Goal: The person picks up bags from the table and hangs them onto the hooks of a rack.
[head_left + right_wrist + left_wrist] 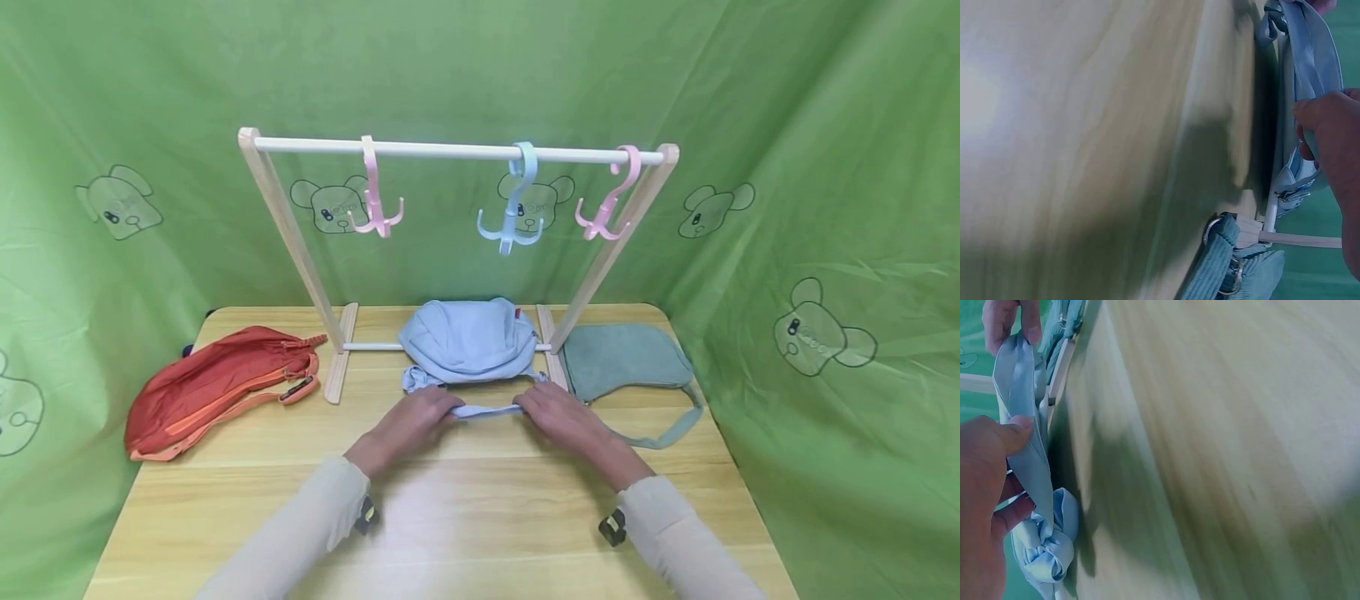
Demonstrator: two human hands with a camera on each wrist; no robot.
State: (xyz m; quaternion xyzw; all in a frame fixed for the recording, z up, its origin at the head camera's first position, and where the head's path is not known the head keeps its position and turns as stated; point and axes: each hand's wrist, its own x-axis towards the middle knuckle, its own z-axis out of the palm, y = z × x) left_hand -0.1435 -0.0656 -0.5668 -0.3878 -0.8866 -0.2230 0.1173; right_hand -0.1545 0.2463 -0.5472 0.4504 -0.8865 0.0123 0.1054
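1 light-blue cloth bag [468,342] lies at the far middle of the table [480,517], between the 2 feet [337,381] of the wooden rack [293,233], a red bag [225,379] well to its left and a grey-green bag [626,358] near its right. its strap [486,412] stretches along the near side: the left hand [420,414] pinches it between thumb and fingers, and the right hand [557,414] pinches it farther right. the fabric looks soft, limp and light, unlikely to slip or break; the flat strap seems the surest hold, since the body would probably sag.
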